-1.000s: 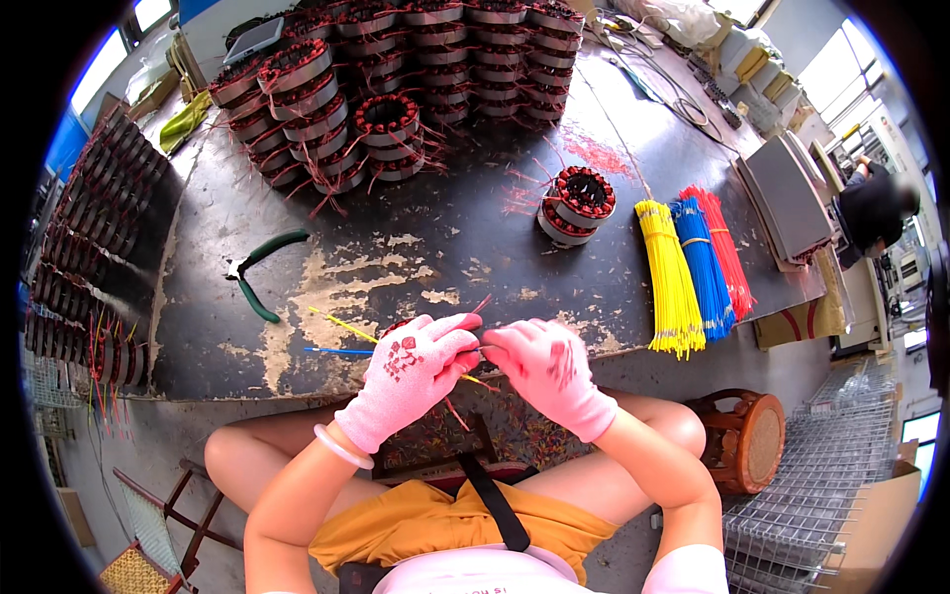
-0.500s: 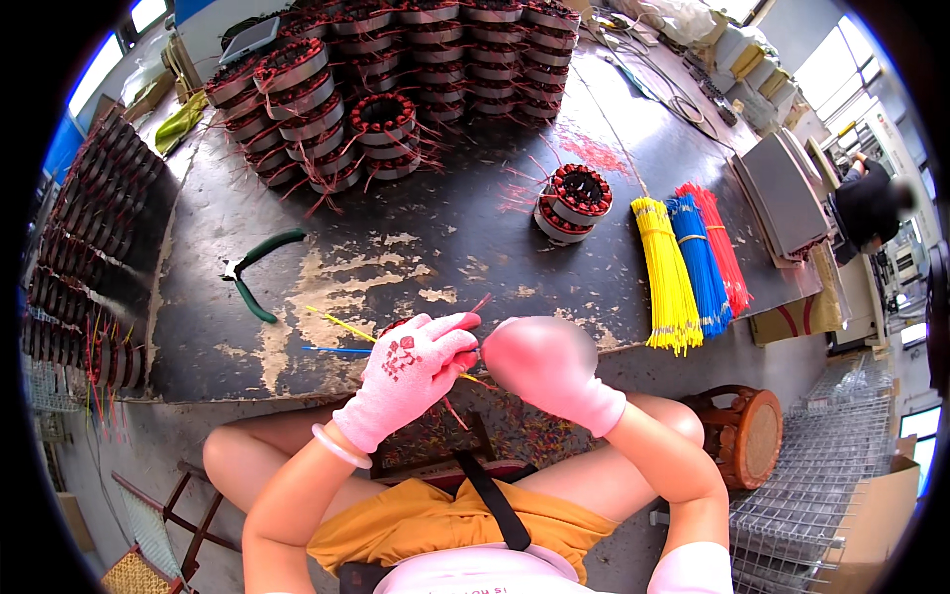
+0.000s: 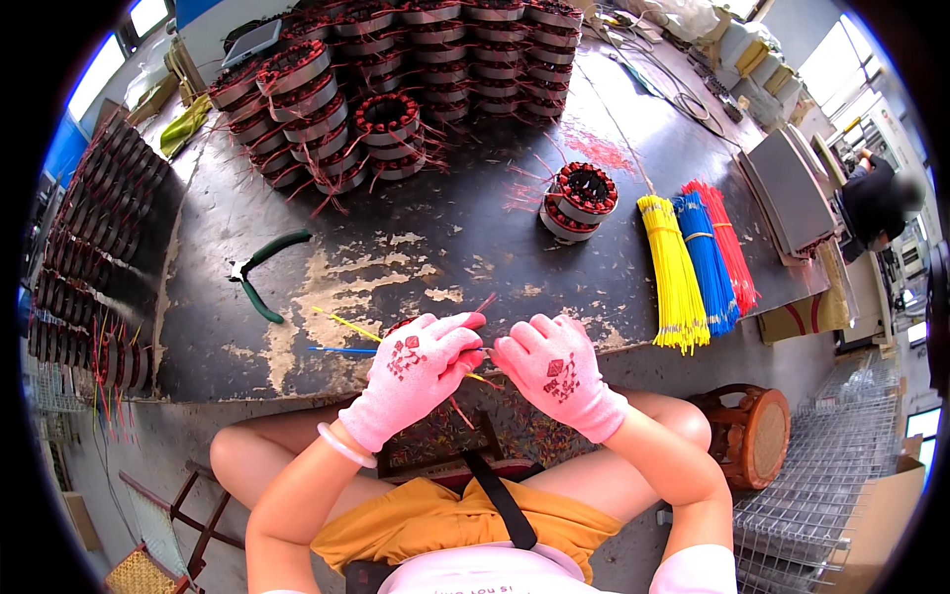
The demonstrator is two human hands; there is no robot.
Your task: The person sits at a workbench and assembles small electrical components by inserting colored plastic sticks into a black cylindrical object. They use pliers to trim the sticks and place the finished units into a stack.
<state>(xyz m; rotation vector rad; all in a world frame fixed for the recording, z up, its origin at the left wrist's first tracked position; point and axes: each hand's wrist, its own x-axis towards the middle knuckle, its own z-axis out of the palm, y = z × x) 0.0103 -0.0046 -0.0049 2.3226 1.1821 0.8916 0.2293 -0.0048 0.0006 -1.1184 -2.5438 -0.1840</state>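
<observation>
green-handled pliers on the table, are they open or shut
Open: the green-handled pliers lie on the table with their handles spread wide apart.

Pinching a thin wire end [image 3: 486, 349] in the pink-gloved left grip [image 3: 416, 371], with the pink-gloved right grip [image 3: 562, 376] curled just beside it near the front edge of the tabletop [image 3: 475, 218], and showing a yellow wire [image 3: 341, 320] and a blue wire [image 3: 341, 349] poking out leftward from behind the left grip. Including, on the dark, worn surface beyond, green-handled pliers [image 3: 280, 245] to the left, a small stack of red-wound rings [image 3: 578, 213] farther back, and yellow, blue and red wire bundles [image 3: 674, 275] side by side to the right. Backed by tall columns of similar rings [image 3: 435, 59] trailing loose strands.
</observation>
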